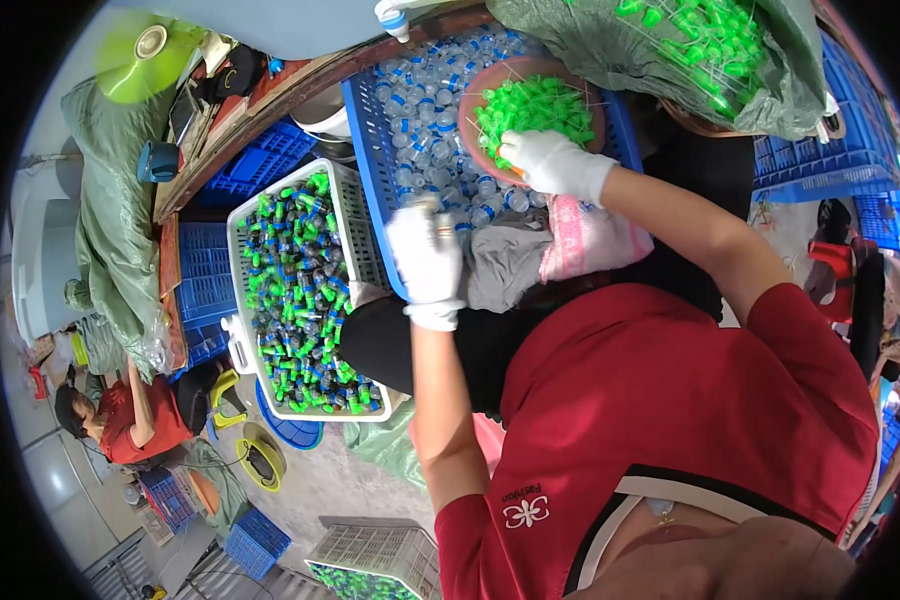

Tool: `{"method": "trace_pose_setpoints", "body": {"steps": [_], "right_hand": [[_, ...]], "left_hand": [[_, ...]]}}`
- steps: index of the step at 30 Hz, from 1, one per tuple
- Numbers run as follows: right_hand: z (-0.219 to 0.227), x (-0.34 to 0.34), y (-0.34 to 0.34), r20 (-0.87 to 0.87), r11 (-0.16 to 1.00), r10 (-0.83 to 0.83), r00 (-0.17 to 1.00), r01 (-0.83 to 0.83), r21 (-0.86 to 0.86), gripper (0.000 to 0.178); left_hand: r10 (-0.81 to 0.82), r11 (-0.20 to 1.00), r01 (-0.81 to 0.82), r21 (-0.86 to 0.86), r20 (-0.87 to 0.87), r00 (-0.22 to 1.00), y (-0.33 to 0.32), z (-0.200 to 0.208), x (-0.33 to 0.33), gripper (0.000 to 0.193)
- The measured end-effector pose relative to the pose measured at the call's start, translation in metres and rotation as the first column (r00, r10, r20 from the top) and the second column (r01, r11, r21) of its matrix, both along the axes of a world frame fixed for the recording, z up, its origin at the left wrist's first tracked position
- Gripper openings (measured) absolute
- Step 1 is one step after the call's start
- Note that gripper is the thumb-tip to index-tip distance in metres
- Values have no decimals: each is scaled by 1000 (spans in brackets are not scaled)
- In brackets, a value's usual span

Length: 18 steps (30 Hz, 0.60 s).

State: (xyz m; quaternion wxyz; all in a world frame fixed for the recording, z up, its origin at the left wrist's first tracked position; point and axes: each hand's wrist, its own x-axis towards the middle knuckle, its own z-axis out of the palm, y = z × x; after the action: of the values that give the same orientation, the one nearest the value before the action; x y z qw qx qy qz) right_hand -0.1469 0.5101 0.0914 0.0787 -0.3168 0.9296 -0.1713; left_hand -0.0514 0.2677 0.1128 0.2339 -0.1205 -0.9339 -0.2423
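Note:
My left hand (426, 262), in a white glove, is over the left side of a blue crate (368, 195). Its fingers are smeared by motion, so I cannot tell what they hold. The crate is filled with small clear bottles (425, 118) with blue bands. A reddish-brown bowl (467, 128) sits on those bottles, heaped with bright green plastic tops (535, 108) that have thin pale tubes. My right hand (555, 166), also white-gloved, rests at the bowl's near edge, fingers curled together against the green tops. Whatever they grip is hidden.
Left of the crate stands a white basket (238, 290) of small green-topped bottles. Another green-topped pile lies in a grey-green sack (610, 45) at the far right. Grey cloth (510, 258) lies on my lap. A person in red (148, 420) works at far left.

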Motion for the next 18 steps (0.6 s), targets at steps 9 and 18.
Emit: {"method": "trace_pose_setpoints", "body": {"steps": [9, 18], "right_hand": [[21, 3, 8, -190, 978, -76, 979, 35, -206, 29], [66, 79, 77, 215, 964, -235, 948, 256, -70, 35]], "left_hand": [[115, 943, -26, -332, 252, 961, 49, -76, -4, 38], [-14, 920, -50, 389, 160, 987, 46, -61, 5, 42]]}}
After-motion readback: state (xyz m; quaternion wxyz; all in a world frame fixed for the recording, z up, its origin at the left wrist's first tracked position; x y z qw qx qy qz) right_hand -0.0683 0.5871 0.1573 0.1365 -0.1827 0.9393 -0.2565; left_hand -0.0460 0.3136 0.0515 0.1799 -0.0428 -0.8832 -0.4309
